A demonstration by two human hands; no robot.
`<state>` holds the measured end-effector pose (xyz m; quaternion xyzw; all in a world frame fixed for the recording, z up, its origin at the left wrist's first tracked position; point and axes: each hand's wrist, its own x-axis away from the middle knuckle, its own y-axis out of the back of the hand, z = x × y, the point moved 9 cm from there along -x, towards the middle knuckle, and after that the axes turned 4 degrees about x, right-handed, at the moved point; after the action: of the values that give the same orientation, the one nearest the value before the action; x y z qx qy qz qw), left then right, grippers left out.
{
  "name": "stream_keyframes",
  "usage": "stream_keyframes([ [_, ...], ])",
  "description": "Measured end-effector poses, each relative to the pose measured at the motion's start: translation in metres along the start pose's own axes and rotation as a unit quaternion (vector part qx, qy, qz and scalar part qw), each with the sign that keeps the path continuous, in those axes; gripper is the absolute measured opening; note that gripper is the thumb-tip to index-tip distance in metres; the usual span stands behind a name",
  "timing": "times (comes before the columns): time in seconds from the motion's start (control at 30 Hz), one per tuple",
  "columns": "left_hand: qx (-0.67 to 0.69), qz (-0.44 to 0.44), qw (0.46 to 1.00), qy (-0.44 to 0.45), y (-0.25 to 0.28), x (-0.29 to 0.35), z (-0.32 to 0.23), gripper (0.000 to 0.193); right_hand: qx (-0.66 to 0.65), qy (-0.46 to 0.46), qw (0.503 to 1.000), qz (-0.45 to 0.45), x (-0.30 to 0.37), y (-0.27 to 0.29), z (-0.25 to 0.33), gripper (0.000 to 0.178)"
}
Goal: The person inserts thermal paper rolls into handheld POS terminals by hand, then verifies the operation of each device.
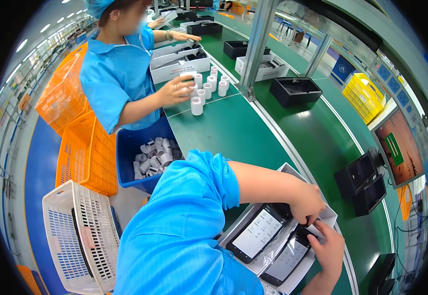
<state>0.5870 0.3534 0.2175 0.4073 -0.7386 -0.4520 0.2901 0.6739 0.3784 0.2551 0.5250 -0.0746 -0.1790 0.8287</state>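
Note:
Two black handheld terminals with lit screens lie side by side in a white open box, the left terminal (pixel 258 232) flat and the right terminal (pixel 287 259) beside it. Clear plastic film (pixel 274 250) shows between them. My left hand (pixel 307 204) reaches across from the left, its fingers pinched at the black far end of the right terminal. Around the same end from the right curls my right hand (pixel 331 246), thumb on the near side. Both hands' fingertips are close together, and what they pinch is partly hidden. The white box (pixel 331 215) rims show around them.
At the far left a co-worker's hand (pixel 177 91) is at white paper rolls (pixel 197 105) on the green table (pixel 209 128). A blue bin (pixel 125 160) holds more rolls. Black trays (pixel 295 92) sit on the conveyor; a monitor (pixel 400 147) stands right. White basket (pixel 59 216), left.

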Motion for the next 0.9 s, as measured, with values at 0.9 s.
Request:
stream_keyframes([
  [0.9,-0.054,-0.646,0.557,0.519,-0.005,0.45,0.158,0.054,-0.017,0.006,1.0,-0.025,0.009,0.007,0.0,0.04],
])
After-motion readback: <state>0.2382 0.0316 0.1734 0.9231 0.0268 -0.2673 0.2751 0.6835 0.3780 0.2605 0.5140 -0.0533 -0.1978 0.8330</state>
